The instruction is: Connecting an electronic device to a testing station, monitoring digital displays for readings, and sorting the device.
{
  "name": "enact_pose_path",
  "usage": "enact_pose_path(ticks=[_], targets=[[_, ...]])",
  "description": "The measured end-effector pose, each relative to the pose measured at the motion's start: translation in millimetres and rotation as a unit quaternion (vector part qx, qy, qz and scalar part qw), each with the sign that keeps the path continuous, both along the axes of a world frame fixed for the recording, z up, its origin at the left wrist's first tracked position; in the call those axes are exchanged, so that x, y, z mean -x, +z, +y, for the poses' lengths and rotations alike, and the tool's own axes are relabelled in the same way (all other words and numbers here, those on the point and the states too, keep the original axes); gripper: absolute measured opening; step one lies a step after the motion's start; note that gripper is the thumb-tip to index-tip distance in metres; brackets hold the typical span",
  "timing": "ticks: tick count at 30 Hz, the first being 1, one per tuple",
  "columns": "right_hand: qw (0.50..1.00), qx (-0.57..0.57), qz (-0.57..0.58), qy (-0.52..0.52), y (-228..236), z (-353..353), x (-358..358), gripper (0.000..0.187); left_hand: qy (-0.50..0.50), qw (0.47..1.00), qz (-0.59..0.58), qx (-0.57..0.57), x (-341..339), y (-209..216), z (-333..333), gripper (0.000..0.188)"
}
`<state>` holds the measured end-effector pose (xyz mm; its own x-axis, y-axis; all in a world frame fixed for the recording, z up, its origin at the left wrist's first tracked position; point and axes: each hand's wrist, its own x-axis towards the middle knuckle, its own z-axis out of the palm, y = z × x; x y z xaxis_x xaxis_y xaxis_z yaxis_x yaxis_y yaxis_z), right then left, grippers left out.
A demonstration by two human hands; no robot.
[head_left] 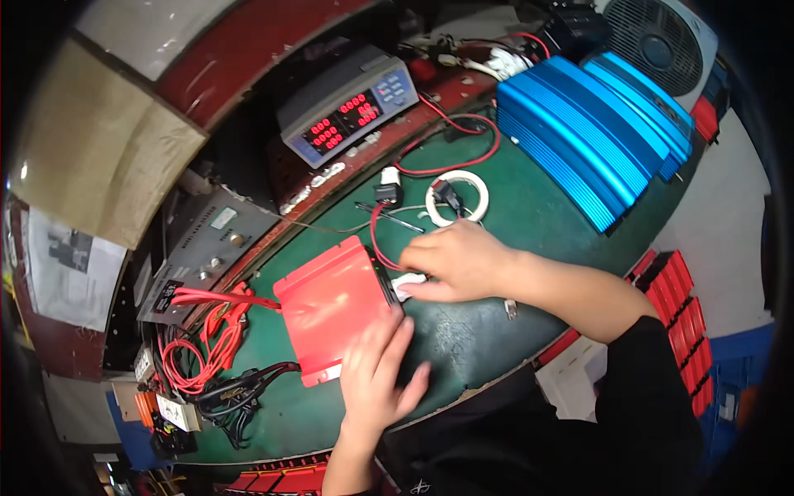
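A flat red metal box (331, 306), which looks like a power inverter, lies on the green work mat. My right hand (459, 260) closes around a white plug (407, 286) pressed against the box's right end. Whether its pins are fully in is hidden by my fingers. My left hand (376, 372) rests with its fingers stretched along the box's near right edge, the thumb apart. From the box's left end run red leads (223, 298) and black leads (269, 376). A thin red cable (375, 236) passes behind my right hand.
Beyond the box stands a meter (347, 107) with lit red digits. A white tape roll (457, 198), a black-and-white connector (387, 186) and a pen (397, 219) lie on the mat. Large blue finned housings (579, 140) occupy the far right. A grey power supply (211, 240) sits left.
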<state>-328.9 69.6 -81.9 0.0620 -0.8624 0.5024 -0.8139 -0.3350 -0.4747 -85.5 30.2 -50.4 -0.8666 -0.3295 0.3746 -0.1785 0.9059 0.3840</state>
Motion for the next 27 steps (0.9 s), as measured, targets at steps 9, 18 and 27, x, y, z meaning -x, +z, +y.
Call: enact_pose_path(ticks=[9,18,27], targets=[[0.96,-0.269,0.064,-0.036,24.2,5.8,13.4,0.037,0.299,0.837,0.343,-0.304,-108.5,-43.4,-53.1,0.022],[0.927,-0.353,-0.023,0.121,29.7,23.7,13.6,0.036,0.32,0.815,0.296,-0.382,-48.6,-63.3,-172.1,0.033],[0.927,-0.354,0.01,0.125,47.4,26.0,24.9,0.018,0.276,0.892,0.207,-0.291,-47.5,-65.1,-198.8,0.036]])
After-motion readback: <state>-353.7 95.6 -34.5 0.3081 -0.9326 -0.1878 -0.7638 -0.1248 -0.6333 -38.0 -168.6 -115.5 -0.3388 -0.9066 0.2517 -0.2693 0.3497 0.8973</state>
